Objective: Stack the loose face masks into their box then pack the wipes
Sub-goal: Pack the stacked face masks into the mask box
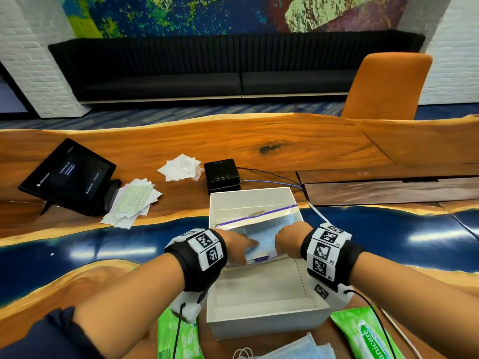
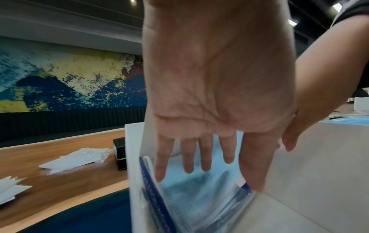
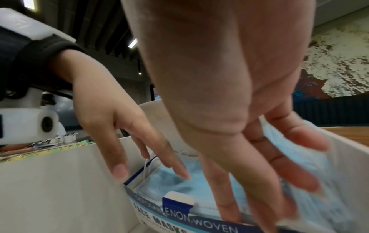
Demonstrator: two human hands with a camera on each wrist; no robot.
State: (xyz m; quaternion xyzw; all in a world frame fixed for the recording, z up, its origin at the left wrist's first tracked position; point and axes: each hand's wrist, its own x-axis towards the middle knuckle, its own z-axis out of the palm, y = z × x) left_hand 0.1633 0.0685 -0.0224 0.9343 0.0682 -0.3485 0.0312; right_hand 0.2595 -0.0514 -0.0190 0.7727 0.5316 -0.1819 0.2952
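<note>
While your left hand point(image 1: 234, 244) and right hand point(image 1: 289, 237) press straight-fingered on the masks point(image 2: 199, 197) inside the mask box point(image 3: 179, 220), a loose ear loop point(image 3: 146, 167) at its rim could snag and drag masks out.

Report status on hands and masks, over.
Left hand and right hand open, pressing blue masks into the face mask box. Loose masks and two green wipes packs wait outside the white box. Nothing blocking.

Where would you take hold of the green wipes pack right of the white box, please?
Probably across its short width near the middle, from above with the right hand: the wipes pack lies flat on the table beside the white box, soft and oblong.
</note>
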